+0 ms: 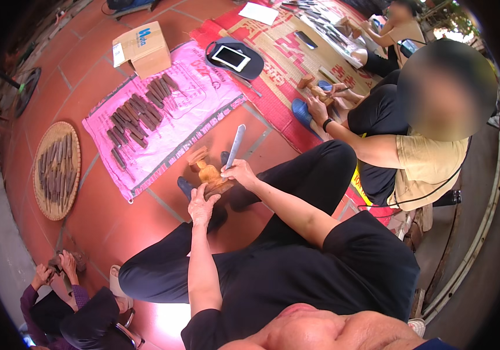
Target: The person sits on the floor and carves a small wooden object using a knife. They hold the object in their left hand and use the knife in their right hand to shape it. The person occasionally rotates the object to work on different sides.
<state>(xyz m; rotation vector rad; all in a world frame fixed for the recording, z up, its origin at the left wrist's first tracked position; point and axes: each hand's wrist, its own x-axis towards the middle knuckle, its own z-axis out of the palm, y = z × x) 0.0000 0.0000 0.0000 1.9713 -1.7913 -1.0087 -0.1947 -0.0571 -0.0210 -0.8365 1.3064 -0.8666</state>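
Between my knees stands an orange-brown wooden workpiece (209,173) with a rounded middle and a wider upper end. My left hand (203,205) is closed on its near edge, fingers bent over the wood. My right hand (240,174) grips a long, flat grey blade-like tool (236,144), which points up and away from me. The lower end of that tool is hidden by my fingers, close to the wood's right side. Whether it touches the wood cannot be made out. Dark footwear (185,186) shows beside the workpiece.
Ahead, a pink sheet (174,137) bears several dark brown sticks (136,119), with a cardboard box (145,49) and a cap with a phone (231,58) by it. A round woven tray (40,201) lies left. People work at right (378,149) and lower left (66,265).
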